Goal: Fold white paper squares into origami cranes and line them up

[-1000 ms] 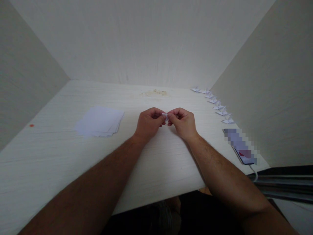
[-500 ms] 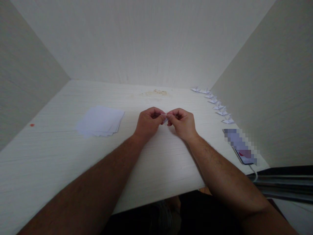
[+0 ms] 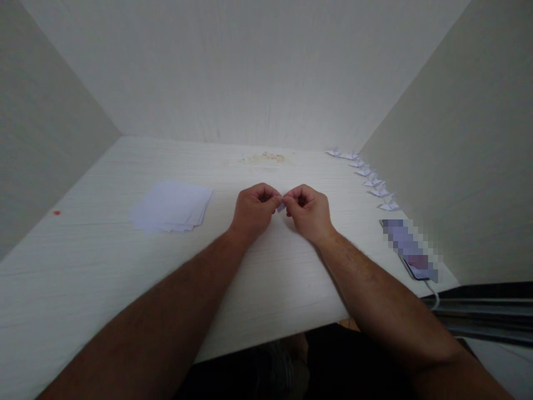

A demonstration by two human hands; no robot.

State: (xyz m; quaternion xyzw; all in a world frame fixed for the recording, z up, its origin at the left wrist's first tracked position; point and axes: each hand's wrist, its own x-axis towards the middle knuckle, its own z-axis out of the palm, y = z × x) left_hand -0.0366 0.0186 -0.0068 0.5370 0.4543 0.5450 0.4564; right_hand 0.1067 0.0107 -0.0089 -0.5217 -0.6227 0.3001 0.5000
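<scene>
Both hands meet at the middle of the white table (image 3: pixel 283 300). Between their fingertips is a small piece of folded white paper (image 3: pixel 281 208), mostly hidden by the fingers. My left hand (image 3: pixel 257 209) pinches its left side, thumb on top. From the right, my right hand (image 3: pixel 308 210) pinches the same piece, its thumb and forefinger almost touching those of the left. Several finished-looking white paper cranes (image 3: pixel 378 192) stand in a row along the right wall. To the left of my hands lies a loose stack of white paper sheets (image 3: pixel 172 205).
A phone (image 3: pixel 410 250) with a blurred screen and a white cable (image 3: pixel 436 300) lies near the right edge. Walls rise at the back and both sides. A brownish stain (image 3: pixel 266 158) marks the table's back, and a small red spot (image 3: pixel 57 213) shows at the far left.
My right hand has shifted very slightly left, closer to the left one. The folded paper stays between the fingertips, with a little less of it showing.
</scene>
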